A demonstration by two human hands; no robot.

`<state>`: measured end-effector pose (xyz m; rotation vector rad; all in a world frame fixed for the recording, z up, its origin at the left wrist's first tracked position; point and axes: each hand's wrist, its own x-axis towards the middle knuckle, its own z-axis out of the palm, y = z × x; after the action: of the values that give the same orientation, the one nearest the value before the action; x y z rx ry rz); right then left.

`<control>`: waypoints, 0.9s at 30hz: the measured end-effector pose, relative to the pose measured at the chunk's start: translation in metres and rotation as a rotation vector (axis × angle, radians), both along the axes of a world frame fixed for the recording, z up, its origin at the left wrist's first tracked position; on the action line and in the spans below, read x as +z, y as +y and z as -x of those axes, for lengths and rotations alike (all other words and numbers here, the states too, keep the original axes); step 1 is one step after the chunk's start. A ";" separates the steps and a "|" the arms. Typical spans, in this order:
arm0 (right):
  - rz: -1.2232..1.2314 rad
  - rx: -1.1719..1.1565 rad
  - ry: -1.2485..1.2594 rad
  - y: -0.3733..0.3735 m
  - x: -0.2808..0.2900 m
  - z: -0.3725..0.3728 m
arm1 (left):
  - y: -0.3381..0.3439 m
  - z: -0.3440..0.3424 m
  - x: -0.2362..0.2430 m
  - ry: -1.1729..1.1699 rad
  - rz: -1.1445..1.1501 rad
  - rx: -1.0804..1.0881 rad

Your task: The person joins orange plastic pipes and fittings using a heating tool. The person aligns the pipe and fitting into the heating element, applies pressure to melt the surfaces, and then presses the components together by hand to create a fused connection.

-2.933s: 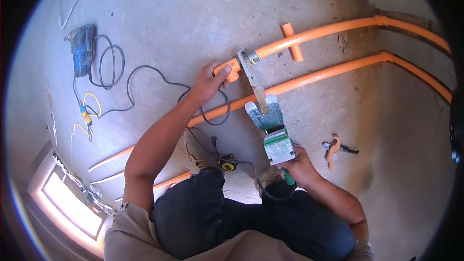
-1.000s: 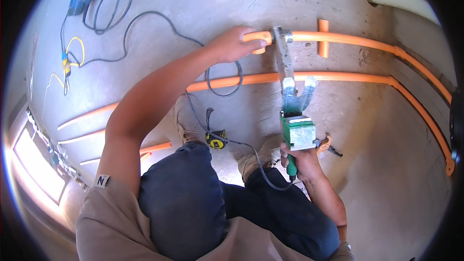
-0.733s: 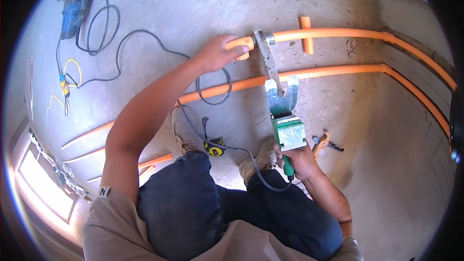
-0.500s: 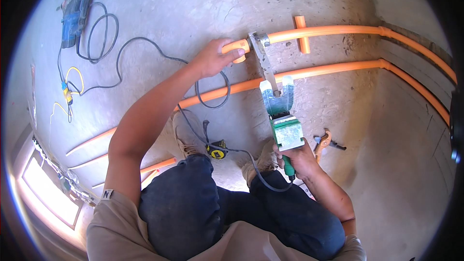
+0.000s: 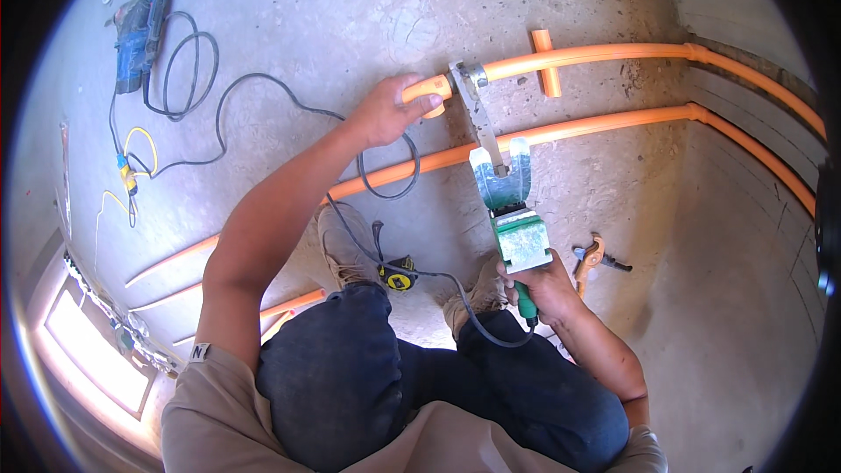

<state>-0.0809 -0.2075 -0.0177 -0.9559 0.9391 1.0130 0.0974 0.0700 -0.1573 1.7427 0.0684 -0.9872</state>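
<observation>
My right hand is wrapped round the handle of a green pipe welding iron, whose flat metal blade reaches away from me. On the blade's far end, an orange pipe fitting is pressed against the left side, gripped in my left hand. Against the right side, at a metal socket, sits the end of a long orange pipe. A second orange pipe passes beneath the blade, nearer to me.
A short orange pipe piece lies under the far pipe. An orange pipe cutter is right of my foot, a tape measure between my feet. A blue power tool and looping black cable lie on the left.
Both hands keep their holds, and the fitting, iron and pipe stay together. The whole view has shifted very slightly.
</observation>
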 end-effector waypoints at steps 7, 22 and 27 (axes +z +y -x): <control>0.002 -0.004 0.018 0.002 0.000 0.003 | 0.005 0.007 -0.015 -0.159 -0.099 -0.026; -0.040 -0.034 0.012 -0.001 0.001 0.001 | 0.001 0.014 0.001 -0.707 -0.269 -0.117; -0.054 -0.027 0.008 -0.004 -0.002 0.004 | 0.003 0.003 0.015 -0.486 -0.223 -0.166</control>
<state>-0.0851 -0.2114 -0.0195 -0.8921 0.9246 1.0155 0.0940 0.0727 -0.1419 2.1787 -0.2922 -0.6657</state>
